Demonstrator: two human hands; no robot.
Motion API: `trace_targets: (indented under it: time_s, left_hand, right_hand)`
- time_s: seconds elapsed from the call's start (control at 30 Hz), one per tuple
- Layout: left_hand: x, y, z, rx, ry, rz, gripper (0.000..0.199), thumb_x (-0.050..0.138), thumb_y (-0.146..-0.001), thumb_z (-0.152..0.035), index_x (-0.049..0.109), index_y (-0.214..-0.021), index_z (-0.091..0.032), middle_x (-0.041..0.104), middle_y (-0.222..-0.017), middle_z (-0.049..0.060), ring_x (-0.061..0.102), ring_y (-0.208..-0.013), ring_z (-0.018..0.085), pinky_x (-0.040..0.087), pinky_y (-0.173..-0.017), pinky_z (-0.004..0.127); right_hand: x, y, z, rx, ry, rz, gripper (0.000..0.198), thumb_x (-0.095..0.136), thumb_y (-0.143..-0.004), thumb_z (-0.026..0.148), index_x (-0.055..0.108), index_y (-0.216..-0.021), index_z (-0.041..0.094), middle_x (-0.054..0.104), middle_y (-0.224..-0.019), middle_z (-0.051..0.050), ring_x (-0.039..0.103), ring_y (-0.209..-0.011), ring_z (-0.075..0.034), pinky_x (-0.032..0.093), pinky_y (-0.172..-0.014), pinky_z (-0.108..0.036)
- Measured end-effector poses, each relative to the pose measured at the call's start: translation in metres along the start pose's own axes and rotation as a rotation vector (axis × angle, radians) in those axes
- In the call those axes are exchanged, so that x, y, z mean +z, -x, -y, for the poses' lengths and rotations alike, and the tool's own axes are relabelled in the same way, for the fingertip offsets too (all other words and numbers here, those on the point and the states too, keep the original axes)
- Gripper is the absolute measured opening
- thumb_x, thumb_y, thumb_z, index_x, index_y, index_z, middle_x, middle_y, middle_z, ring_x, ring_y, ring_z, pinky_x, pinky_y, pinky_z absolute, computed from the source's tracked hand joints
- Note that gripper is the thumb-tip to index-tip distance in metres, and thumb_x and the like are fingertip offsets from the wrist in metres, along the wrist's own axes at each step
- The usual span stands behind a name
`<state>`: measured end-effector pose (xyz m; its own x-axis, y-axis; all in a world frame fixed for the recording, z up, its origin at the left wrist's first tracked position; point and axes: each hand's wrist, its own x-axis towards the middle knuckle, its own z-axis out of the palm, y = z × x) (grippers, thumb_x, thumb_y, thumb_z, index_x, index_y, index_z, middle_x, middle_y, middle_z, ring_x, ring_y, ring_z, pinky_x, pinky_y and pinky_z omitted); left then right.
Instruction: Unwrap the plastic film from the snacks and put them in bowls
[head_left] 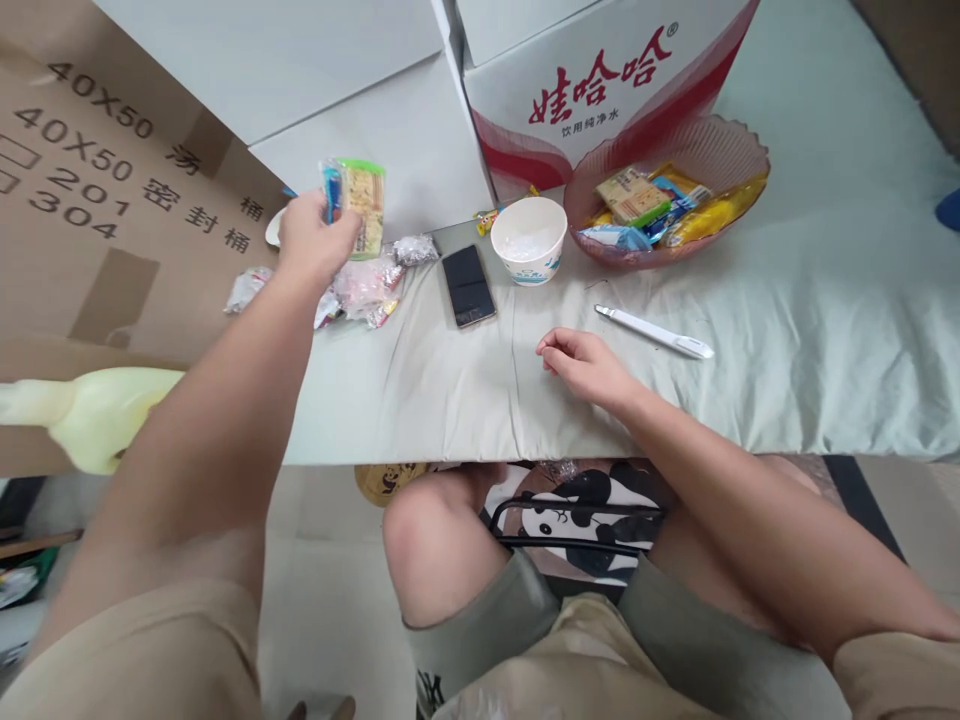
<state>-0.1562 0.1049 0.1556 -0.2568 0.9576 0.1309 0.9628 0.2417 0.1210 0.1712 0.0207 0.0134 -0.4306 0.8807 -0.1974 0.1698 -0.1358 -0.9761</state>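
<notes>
My left hand (313,238) is raised over the left part of the cloth-covered surface and closed on a wrapped cracker packet (366,205) with a green top edge. Something blue shows in the wrapping beside its fingers. Below this hand lies a heap of clear and coloured wrappers (367,290). My right hand (586,365) rests near the front of the cloth, its fingers curled in and nothing visible in them. A white utility knife (656,332) lies just beyond it. A pink glass bowl (731,150) at the back right contains several packaged snacks.
A paper cup (529,262) with something whitish inside stands left of the bowl, near a black phone (469,287). White boxes (397,150) and a red-marked carton (517,150) border the back. A large brown carton (112,270) and a yellow object (112,410) are at left.
</notes>
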Motion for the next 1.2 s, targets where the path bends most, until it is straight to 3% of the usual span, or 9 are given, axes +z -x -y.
trace_targets:
  time_s: [0.1,0.2,0.33,0.43,0.57,0.73,0.9,1.1,1.2]
  left_hand:
    - [-0.01,0.012,-0.007,-0.104,0.535,-0.206,0.06,0.055,-0.085,-0.068,0.06,-0.116,-0.016,0.071,-0.121,0.0,0.057,-0.104,0.018,0.05,-0.093,0.037]
    - [0.002,0.052,-0.026,-0.004,0.896,-0.186,0.06,0.067,-0.074,-0.069,0.057,-0.118,-0.03,0.069,-0.132,-0.005,0.058,-0.118,0.022,0.049,-0.102,0.046]
    - [0.058,0.131,-0.06,0.186,0.987,-0.081,0.048,0.08,-0.069,-0.058,0.062,-0.104,-0.03,0.071,-0.122,0.003,0.061,-0.125,0.028,0.043,-0.113,0.051]
    - [0.105,0.171,-0.086,0.346,0.94,0.019,0.031,0.074,-0.078,-0.054,0.067,-0.089,-0.026,0.062,-0.139,0.008,0.043,-0.147,0.032,0.029,-0.124,0.052]
    - [0.136,0.18,-0.105,0.059,1.221,0.028,0.054,0.075,-0.076,-0.059,0.061,-0.122,-0.035,0.046,-0.157,0.006,0.038,-0.151,0.031,0.04,-0.117,0.05]
    - [0.143,0.17,-0.105,-0.105,1.594,0.615,0.067,0.08,-0.068,-0.063,0.063,-0.122,-0.026,0.07,-0.123,0.011,0.067,-0.117,0.032,0.056,-0.095,0.044]
    - [0.146,0.169,-0.106,-0.003,1.464,0.581,0.046,0.082,-0.07,-0.033,0.067,-0.112,-0.021,0.074,-0.108,0.005,0.069,-0.101,0.023,0.053,-0.094,0.036]
    - [0.145,0.175,-0.105,0.022,1.379,0.589,0.035,0.074,-0.075,-0.027,0.067,-0.109,-0.02,0.074,-0.102,0.005,0.069,-0.096,0.024,0.056,-0.087,0.037]
    - [0.148,0.18,-0.109,-0.04,1.407,0.573,0.027,0.074,-0.077,-0.028,0.066,-0.102,-0.02,0.073,-0.094,0.004,0.07,-0.089,0.022,0.058,-0.08,0.035]
  right_hand:
    - [0.0,0.002,0.0,-0.004,-0.025,-0.006,0.008,0.057,-0.079,0.029,0.06,-0.077,0.021,0.063,-0.069,0.001,0.056,-0.067,-0.015,0.041,-0.069,-0.029]
    - [0.0,0.004,0.003,0.026,-0.17,0.0,0.014,0.06,-0.081,0.035,0.06,-0.081,0.021,0.063,-0.07,0.0,0.059,-0.066,-0.016,0.044,-0.069,-0.03]
    - [-0.001,0.007,0.009,0.199,-0.578,0.14,0.037,0.058,-0.085,0.055,0.059,-0.104,0.023,0.072,-0.089,-0.005,0.068,-0.076,-0.02,0.053,-0.072,-0.034]
    - [-0.001,0.007,0.008,0.19,-0.68,0.145,0.046,0.068,-0.077,0.048,0.055,-0.116,0.025,0.071,-0.099,-0.004,0.068,-0.08,-0.019,0.055,-0.073,-0.033]
    - [-0.002,0.003,-0.001,0.062,-0.553,-0.05,0.068,0.076,-0.069,0.031,0.046,-0.13,0.029,0.07,-0.106,-0.003,0.068,-0.092,-0.021,0.057,-0.078,-0.033]
    - [-0.005,0.001,-0.009,-0.217,-0.235,-0.08,0.073,0.068,-0.08,0.041,0.039,-0.146,0.027,0.062,-0.136,-0.011,0.063,-0.119,-0.027,0.055,-0.099,-0.043]
    - [-0.01,0.001,-0.012,-0.383,0.208,-0.3,0.082,0.069,-0.082,0.048,0.036,-0.154,0.026,0.037,-0.162,-0.013,0.043,-0.143,-0.034,0.047,-0.108,-0.05]
    - [-0.014,0.003,-0.008,-0.434,0.4,-0.338,0.034,0.052,-0.093,0.043,0.07,-0.117,0.026,0.066,-0.134,-0.011,0.061,-0.126,-0.031,0.046,-0.109,-0.051]
    - [-0.01,0.006,-0.008,-0.497,0.516,-0.382,0.031,0.048,-0.093,0.035,0.074,-0.108,0.027,0.073,-0.122,-0.009,0.063,-0.124,-0.031,0.044,-0.111,-0.052]
